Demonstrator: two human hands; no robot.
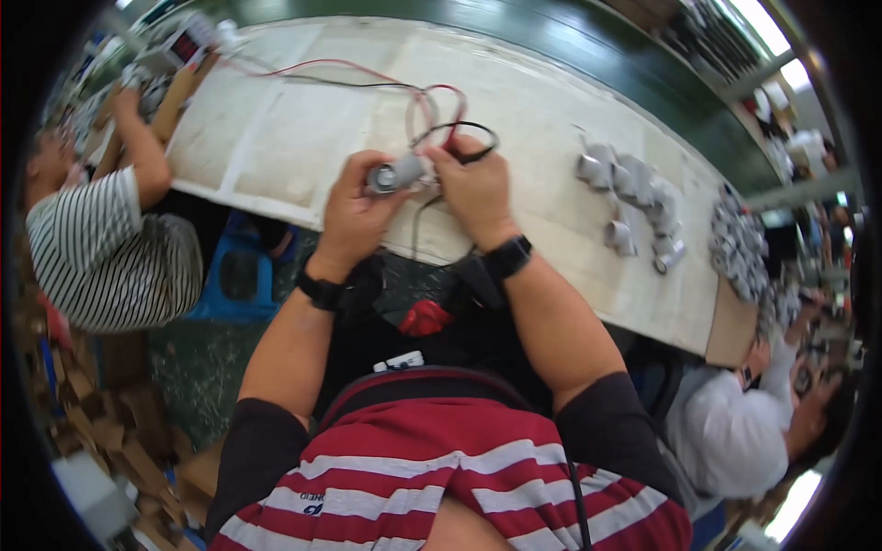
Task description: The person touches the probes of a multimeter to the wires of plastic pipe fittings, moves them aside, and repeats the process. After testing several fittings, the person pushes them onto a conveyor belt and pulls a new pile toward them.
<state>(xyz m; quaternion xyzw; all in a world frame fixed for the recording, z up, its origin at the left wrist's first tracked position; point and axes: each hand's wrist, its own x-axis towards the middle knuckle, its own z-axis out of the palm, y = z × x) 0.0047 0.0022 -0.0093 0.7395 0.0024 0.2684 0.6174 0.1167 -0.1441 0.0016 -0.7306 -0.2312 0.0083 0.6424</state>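
My left hand is closed around a small grey cylindrical housing, its round dark opening turned toward the lower left. Close against the housing's other end, my right hand pinches the red and black wires. Those wires loop above my fingers and run left along the table. The exact contact between wire ends and housing is hidden by my fingers. A thin dark cable hangs from between my hands over the table's near edge.
Several grey housings stand on the pale table to the right, with a larger pile beyond. Far left is a device with a red display. People sit at left and right; a blue stool stands at left.
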